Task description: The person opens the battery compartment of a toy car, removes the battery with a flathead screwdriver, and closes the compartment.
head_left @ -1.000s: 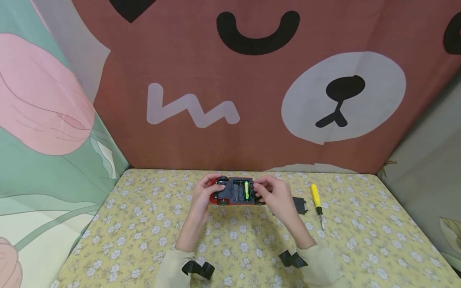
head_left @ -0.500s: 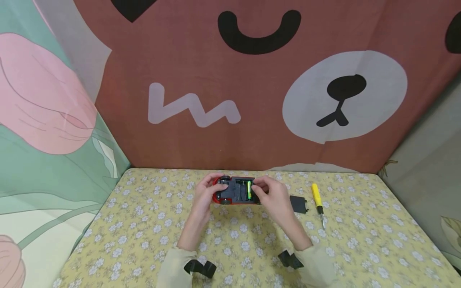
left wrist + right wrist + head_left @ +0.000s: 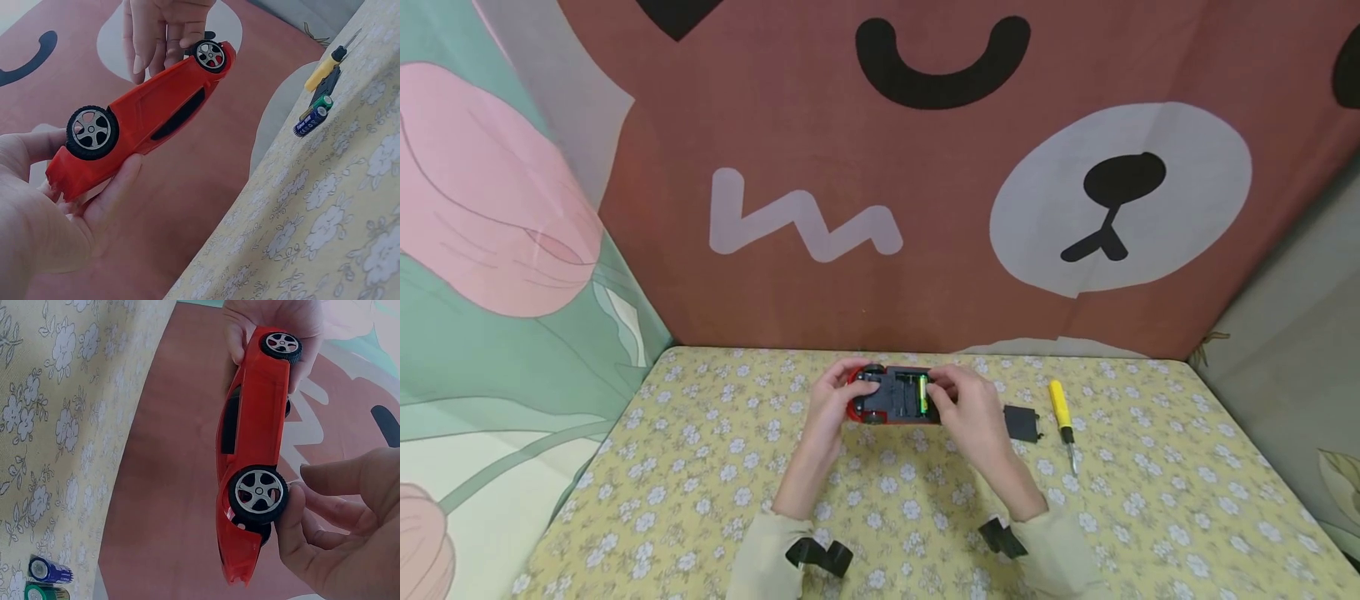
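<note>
A red toy car (image 3: 150,112) is held upside down above the table, its dark underside (image 3: 882,396) toward the head camera. My left hand (image 3: 837,400) grips one end, thumb on the underside and fingers beneath the body. The battery compartment is uncovered, and a green battery (image 3: 922,394) lies in its right slot. My right hand (image 3: 970,404) has its bent fingers and thumb right at that battery, beside the silver-spoked wheel (image 3: 258,492) in the right wrist view. I cannot tell whether these fingertips pinch the battery. The car's right end is hidden behind them in the head view.
On the flowered tablecloth (image 3: 910,508) lie a black battery cover (image 3: 1022,423) and a yellow-handled screwdriver (image 3: 1060,407) to the right. A blue battery (image 3: 310,121) and a green-ended battery (image 3: 324,102) lie near the cover, hidden in the head view. A bear-print curtain (image 3: 925,308) hangs behind.
My right hand has moved slightly left relative to the car, from its end to the green battery. The car and left hand have shifted a little right in the view.
</note>
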### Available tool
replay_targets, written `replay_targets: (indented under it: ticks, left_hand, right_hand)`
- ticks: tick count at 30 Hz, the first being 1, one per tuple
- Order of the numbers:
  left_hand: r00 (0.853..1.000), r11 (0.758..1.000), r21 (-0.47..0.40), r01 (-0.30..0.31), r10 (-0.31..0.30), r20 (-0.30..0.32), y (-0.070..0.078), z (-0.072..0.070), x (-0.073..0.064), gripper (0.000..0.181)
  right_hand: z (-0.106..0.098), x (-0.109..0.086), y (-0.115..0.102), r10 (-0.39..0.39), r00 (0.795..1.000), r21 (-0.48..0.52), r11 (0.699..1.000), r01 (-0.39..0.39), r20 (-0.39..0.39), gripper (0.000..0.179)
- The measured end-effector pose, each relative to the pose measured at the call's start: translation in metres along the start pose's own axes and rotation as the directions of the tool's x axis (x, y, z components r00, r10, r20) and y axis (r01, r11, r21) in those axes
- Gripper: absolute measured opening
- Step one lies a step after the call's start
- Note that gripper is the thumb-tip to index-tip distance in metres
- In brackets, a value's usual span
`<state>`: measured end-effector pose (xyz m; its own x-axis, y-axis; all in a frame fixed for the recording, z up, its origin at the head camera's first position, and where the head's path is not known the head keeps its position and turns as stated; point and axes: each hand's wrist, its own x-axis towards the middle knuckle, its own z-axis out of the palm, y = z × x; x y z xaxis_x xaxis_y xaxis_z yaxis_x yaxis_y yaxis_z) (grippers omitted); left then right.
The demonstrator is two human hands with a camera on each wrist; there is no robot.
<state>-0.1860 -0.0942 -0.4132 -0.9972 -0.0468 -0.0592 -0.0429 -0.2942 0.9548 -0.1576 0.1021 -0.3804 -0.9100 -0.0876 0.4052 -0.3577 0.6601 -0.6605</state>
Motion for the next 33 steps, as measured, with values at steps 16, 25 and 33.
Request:
replay_targets:
  ticks: [16,25,33]
  left_hand:
    - [1.000,1.000,0.023,-0.008,0.008,0.016,-0.0005,0.0040,-0.0005,0.034]
    - [1.000,1.000,0.028,-0.007,0.006,0.028,-0.0018,0.0046,-0.0020,0.032]
    - [1.000,0.999,0.039,0.003,-0.004,0.030,-0.0019,0.0052,-0.0026,0.041]
  right_hand:
    - [0.0004,0.0009,0.0009,-0.002,1.000,-0.055,0.998,0.002,0.014,0.017]
    - [0.0017,0.0001,0.0011,-0.010,1.000,-0.078,0.997,0.011,0.012,0.016]
    - [0.0024,0.0000,0.0028,-0.017,1.000,-0.079,0.997,0.018,0.005,0.017]
